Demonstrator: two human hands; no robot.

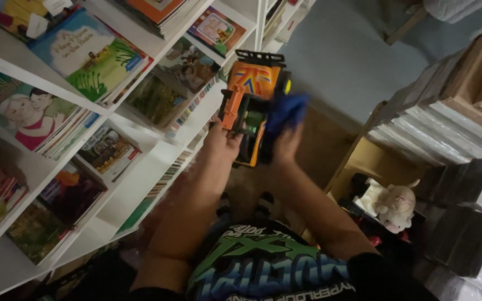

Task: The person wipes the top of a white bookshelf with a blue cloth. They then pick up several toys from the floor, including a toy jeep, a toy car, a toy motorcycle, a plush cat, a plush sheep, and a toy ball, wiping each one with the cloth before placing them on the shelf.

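Centrally, in the upper middle of the frame, an orange toy truck (252, 106) with black parts is held up between both hands. The left hand (222, 142) is curled around the truck's lower left side, fingers closed on its orange body. The right hand (287, 144) presses a blue cloth (285, 111) against the truck's right side; its fingers are folded onto the cloth, which blurs their exact position. White bookshelves (140, 161) filled with picture books occupy the left half of the frame. At the right edge, stacked books (447, 117) lie above a wooden compartment holding a white plush toy (395, 203). A dark shirt with green and blue graphics (263, 267) fills the lower centre.
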